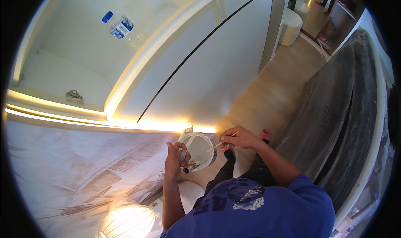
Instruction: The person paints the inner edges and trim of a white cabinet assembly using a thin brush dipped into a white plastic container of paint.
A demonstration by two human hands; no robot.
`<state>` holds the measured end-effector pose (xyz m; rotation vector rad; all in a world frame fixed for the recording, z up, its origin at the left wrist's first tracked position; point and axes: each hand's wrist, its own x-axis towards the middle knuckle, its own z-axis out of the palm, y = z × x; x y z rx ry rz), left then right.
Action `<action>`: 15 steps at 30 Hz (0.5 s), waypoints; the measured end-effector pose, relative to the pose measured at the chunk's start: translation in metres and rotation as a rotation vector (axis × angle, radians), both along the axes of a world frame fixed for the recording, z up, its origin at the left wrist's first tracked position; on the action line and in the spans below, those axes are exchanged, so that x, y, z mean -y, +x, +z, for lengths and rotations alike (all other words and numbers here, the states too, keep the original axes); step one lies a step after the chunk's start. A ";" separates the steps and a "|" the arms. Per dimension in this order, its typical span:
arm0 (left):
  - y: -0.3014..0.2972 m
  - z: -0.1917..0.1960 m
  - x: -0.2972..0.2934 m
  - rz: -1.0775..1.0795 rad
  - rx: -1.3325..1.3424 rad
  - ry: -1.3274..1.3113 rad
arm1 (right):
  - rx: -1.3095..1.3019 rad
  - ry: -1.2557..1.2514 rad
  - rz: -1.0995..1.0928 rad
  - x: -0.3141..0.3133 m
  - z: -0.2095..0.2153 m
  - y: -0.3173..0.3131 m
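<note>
Here, low in the frame's centre, the left hand (174,158) is closed around the rim of a small white bucket (199,149), near a multicoloured label (191,166) on its side. Just right, the right hand (239,138) pinches a thin wooden stick (225,140) over the bucket's mouth. Farther off, upper left, a clear plastic bottle (119,27) with blue cap and blue-white label lies on a lit white shelf (62,71).

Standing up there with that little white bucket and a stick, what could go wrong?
The left hand grips the white bucket only at its rim, so it could tip or slip. Whatever the thin stick in the right hand lifts out might drip onto the pale patterned surface beside it.
</note>
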<state>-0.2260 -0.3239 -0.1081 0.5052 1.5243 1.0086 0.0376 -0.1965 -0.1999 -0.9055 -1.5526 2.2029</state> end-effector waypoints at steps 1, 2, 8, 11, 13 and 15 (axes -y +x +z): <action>0.000 0.000 0.000 0.000 0.007 -0.002 | -0.008 0.012 0.032 0.001 -0.004 -0.001; -0.001 0.000 0.001 0.010 0.002 -0.004 | -0.015 0.025 0.065 0.002 -0.009 0.000; -0.008 -0.001 0.013 0.080 0.054 0.007 | -0.252 0.001 -0.003 -0.017 -0.002 0.025; -0.008 -0.009 0.020 0.100 0.071 0.008 | -0.500 -0.082 -0.116 -0.037 0.009 0.021; -0.006 -0.014 0.023 0.110 0.065 -0.011 | -0.678 -0.117 -0.191 -0.053 0.023 0.017; -0.004 -0.018 0.026 0.119 0.045 -0.031 | -0.854 -0.133 -0.264 -0.069 0.046 0.000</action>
